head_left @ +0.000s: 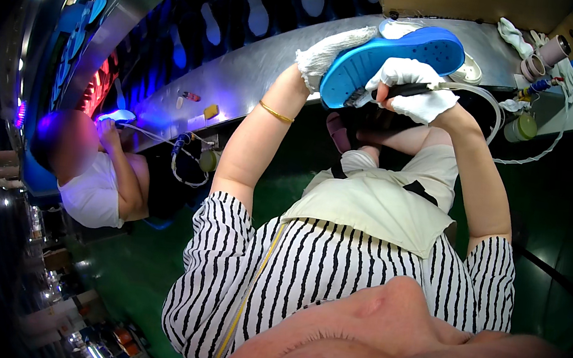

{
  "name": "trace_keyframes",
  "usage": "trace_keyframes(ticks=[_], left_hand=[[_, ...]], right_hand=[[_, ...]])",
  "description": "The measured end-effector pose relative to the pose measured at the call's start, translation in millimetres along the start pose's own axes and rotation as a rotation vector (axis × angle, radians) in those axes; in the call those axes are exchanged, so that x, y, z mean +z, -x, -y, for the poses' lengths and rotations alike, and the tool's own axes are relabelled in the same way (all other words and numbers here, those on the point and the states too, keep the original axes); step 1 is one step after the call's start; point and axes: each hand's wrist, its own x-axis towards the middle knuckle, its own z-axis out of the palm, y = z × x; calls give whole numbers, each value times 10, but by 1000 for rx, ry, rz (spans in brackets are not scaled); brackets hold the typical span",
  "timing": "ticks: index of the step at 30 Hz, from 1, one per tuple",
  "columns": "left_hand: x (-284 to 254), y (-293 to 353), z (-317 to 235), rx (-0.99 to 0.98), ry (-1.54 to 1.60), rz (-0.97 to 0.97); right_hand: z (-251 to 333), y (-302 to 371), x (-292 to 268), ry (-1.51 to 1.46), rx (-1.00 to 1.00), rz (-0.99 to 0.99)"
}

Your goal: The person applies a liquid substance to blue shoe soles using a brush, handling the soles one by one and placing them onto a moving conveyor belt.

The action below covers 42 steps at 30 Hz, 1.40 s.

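Over the metal bench I hold up a blue shoe sole (431, 48), tilted, with small holes toward its right end. My left hand (332, 50), in a white knit glove, is closed around the sole's left edge; the glove hides part of its fingers. My right hand (416, 87), in a white glove with bare fingertips, closes on a black-handled brush (406, 90). Its bristle end is at the sole's lower left part, near the rim. From the handle a clear hose (492, 104) curves off to the right. A pale shoe piece (467, 71) lies behind my right hand.
Behind the metal bench (239, 94), several soles stand in a dark row (255, 11). Gloves (515, 37), spools (554, 51) and a green container (522, 128) sit at the right. A co-worker (101, 170) sits at the left, holding a lit sole. A yellow block (211, 111) lies on the bench.
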Motion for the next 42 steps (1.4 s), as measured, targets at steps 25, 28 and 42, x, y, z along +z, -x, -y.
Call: trace_keyframes(ticks=[25, 28, 42], left_hand=[[-29, -101, 643, 530, 663, 137], [-106, -76, 739, 495, 640, 112], [-136, -224, 726, 497, 740, 170]], right_hand=[[253, -31, 517, 364, -241, -428], [231, -23, 614, 123, -150, -355], [65, -253, 261, -313, 81, -422]])
